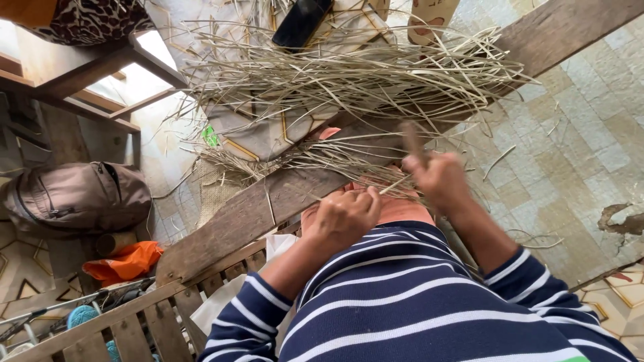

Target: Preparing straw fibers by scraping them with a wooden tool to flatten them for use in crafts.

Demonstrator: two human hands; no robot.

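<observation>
My left hand (343, 218) is closed around a thin pale straw strip (394, 185) just above my knee. Close beside it, my right hand (439, 177) grips a small tool with a brown wooden handle (412, 139) that sticks up out of the fist, blurred. The strip runs between the two hands. Both sleeves are navy with white stripes. Beyond the hands, a large loose heap of dried straw strips (349, 77) lies across a long wooden plank (268, 201) and a floor mat.
A black phone (300, 21) lies on the mat beyond the straw. A brown backpack (77, 196) and orange cloth (124, 261) sit at the left beside a wooden frame (100, 70). A slatted wooden rail (134, 315) is at lower left. Tiled floor (577, 134) lies to the right.
</observation>
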